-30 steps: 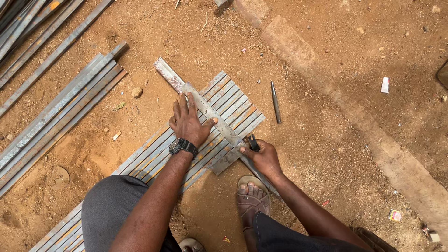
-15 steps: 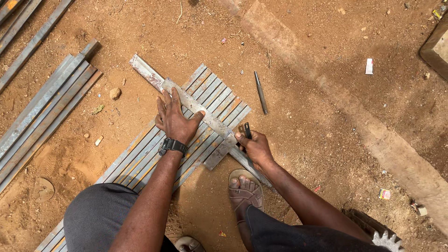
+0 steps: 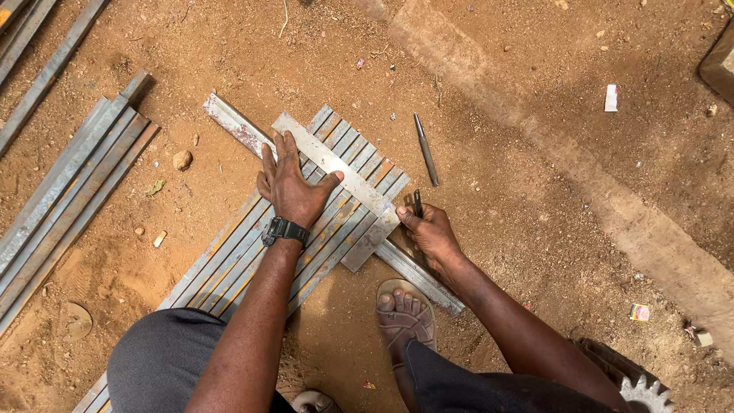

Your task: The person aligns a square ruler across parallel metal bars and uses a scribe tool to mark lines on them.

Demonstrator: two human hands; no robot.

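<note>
Now the left hand [image 3: 294, 187] lies flat, fingers spread, pinning the square [image 3: 336, 170] across the bars [image 3: 252, 256] on the dirt; the right hand's [image 3: 432, 233] grip pinches a scriber [image 3: 417, 203] at the square's corner.

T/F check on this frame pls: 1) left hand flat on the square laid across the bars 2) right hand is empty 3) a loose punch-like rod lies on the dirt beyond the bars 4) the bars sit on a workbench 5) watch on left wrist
1) True. The left hand presses flat on the metal square laid across the row of steel bars.
2) False. The right hand holds a thin dark marking tool at the square's edge.
3) True. A dark rod lies alone on the dirt, apart from the bars.
4) False. The bars lie directly on the dirt ground.
5) True. A black wristwatch is on the left wrist.
</note>
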